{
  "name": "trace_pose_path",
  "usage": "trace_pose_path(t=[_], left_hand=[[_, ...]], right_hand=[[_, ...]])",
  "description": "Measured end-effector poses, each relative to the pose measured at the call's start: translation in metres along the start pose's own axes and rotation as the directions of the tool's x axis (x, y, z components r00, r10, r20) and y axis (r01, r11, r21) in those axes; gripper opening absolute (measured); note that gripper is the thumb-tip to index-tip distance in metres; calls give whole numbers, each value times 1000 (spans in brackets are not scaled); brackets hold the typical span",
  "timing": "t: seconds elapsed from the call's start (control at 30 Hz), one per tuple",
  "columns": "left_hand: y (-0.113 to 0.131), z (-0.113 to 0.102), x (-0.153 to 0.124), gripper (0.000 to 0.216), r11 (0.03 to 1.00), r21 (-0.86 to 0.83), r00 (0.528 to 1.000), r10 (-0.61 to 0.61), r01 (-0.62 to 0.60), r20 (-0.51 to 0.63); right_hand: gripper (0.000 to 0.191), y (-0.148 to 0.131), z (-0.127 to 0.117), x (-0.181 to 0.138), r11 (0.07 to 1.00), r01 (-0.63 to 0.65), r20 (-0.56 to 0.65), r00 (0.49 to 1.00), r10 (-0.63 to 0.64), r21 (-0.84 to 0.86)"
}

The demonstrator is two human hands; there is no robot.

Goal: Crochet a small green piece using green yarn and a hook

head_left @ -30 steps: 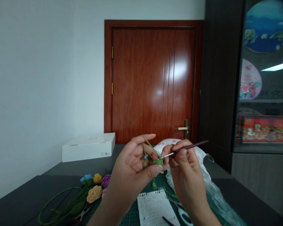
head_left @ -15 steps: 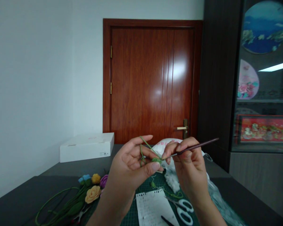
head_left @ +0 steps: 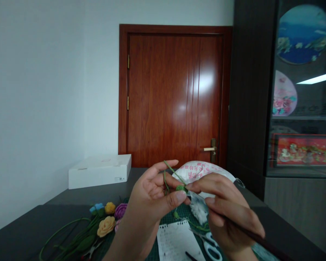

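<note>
My left hand is raised over the table, thumb and fingers pinching a small green crochet piece. Green yarn runs over its index finger. My right hand is closed on a dark crochet hook, its handle now pointing down to the lower right. The right index finger reaches to the green piece. The hook's tip is hidden behind the fingers.
On the dark table lie crochet flowers with green stems, a notepad with a pen, scissors, a green cutting mat, a white plastic bag and a white box. A brown door stands behind.
My right hand has turned over: the hook's handle swung from pointing up-right to pointing down-right, and the index finger now stretches to the green piece. The left hand stays put.
</note>
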State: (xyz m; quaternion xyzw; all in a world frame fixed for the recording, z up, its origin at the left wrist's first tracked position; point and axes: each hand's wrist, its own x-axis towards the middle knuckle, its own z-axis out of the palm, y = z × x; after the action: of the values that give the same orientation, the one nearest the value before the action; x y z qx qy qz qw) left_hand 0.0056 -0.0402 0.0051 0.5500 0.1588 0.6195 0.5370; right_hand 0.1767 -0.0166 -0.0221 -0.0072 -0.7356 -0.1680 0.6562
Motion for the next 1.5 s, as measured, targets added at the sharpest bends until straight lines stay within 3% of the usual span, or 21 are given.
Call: trace_pose_path(t=[0.07,0.2,0.33,0.43,0.5,0.57,0.67,0.73,0.8,0.9,1.13,1.33,1.5], left_hand=[[-1,1,2,57,999,-28,1000,-15,16,21],[-2,3,4,58,996,-77,998,-49,51,27],[-7,-3,4,55,993,-99,995,-52,61,90],[-13,-9,4,55,998,-52,991,-26,33,131],[-14,-7,3,54,1000,-20,995,18,-16,103],[-12,-1,0,52,997,-8,996,82,-82,23],[-8,11,-6,49,989,12,985,150,-149,-88],[-5,16,-7,47,986,25,981,166,-165,-104],[-5,16,-6,46,983,24,980,182,-180,-77],[-9,12,-4,44,975,26,975,221,-221,-14],[-14,10,-5,42,923,165,935,354,-349,-2],[-10,14,-7,42,948,135,955,295,-289,-28],[-10,12,-7,29,962,113,967,253,-250,-10]], right_hand=[[8,-4,-1,0,997,33,13,999,-32,-77],[16,-10,1,0,990,-34,-42,999,29,-134],[14,-5,9,-8,992,77,-83,993,-85,-101],[17,-2,24,-13,998,55,-242,969,-55,-7],[11,-4,35,-12,987,-62,-386,915,115,145],[7,-10,44,-7,880,-218,-416,816,401,422],[19,-18,50,4,499,-388,-177,625,760,775],[24,-20,51,9,292,-422,-27,531,847,858],[24,-18,49,11,198,-419,38,493,869,886],[23,-14,47,9,165,-415,74,502,861,895],[25,-11,40,6,229,-409,77,608,791,883],[24,-11,38,8,309,-417,18,617,786,855],[23,-9,36,9,299,-421,44,637,770,856]])
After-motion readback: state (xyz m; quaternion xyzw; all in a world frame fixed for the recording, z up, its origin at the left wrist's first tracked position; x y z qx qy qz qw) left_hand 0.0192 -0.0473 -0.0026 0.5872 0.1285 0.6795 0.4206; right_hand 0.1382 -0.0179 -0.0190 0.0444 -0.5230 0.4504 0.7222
